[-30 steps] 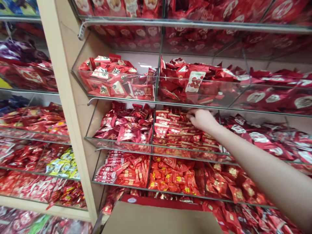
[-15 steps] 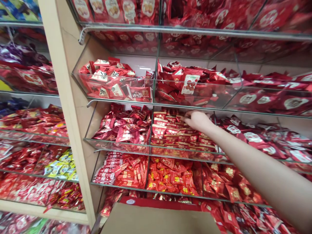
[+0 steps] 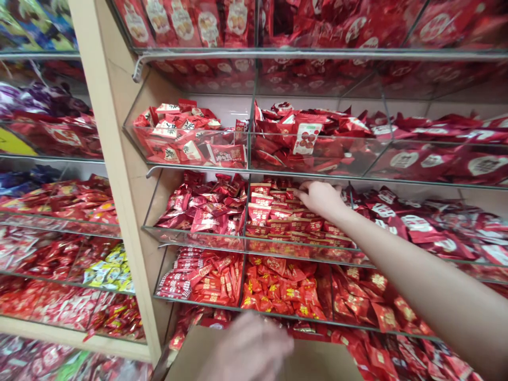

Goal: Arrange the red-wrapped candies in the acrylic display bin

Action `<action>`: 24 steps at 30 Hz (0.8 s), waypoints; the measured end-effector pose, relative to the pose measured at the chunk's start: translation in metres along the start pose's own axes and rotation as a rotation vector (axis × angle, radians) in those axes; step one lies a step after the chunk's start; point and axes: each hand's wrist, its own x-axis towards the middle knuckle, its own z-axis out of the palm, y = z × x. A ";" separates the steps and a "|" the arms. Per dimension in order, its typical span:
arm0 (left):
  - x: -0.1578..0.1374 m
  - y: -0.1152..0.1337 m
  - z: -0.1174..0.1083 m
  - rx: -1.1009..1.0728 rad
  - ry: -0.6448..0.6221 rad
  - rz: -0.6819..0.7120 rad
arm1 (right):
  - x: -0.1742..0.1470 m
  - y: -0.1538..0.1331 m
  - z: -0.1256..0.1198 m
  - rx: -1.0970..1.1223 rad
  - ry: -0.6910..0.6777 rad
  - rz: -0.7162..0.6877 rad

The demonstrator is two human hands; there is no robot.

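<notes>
Take the cardboard box (image 3: 321, 362) at the bottom of your view as the landmark. Far to its left, shelves hold purple-wrapped pieces (image 3: 39, 100) high up and yellow packets (image 3: 111, 271) lower down. Between those shelves and the box runs a pale wooden upright (image 3: 115, 159), leaning a little. Above the box's left part, from the top down, you have red-and-white packets with black characters (image 3: 172, 129), then shiny dark red packets (image 3: 208, 214), then wrappers with a checked pattern (image 3: 177, 283).

Your left hand (image 3: 250, 349) shows in front of the box's brown surface. It is badly blurred, so I cannot tell whether its fingers are spread or pinching, or whether it touches the cardboard.

Straight above the box, your orange-red packets with yellow characters (image 3: 281, 288) fill one compartment. The compartment over that one holds the red packets with gold edges (image 3: 291, 225), standing in rows.

Your right hand (image 3: 319, 198) is at the back of those rows, above the box and slightly right of its middle. Its fingers curl downward among the packets; I cannot tell whether they pinch one. Farther right of the box and higher, dark red packets with white labels (image 3: 416, 222) lie heaped beyond your wrist.
</notes>
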 end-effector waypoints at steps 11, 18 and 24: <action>0.230 0.018 -0.043 1.281 -0.217 0.091 | 0.006 0.007 -0.002 0.125 -0.057 0.044; 0.242 0.020 -0.033 1.315 -0.235 -0.154 | 0.006 0.014 -0.002 0.164 -0.043 0.002; 0.250 0.013 -0.036 1.330 -0.193 -0.238 | 0.008 0.018 0.000 0.214 -0.019 -0.024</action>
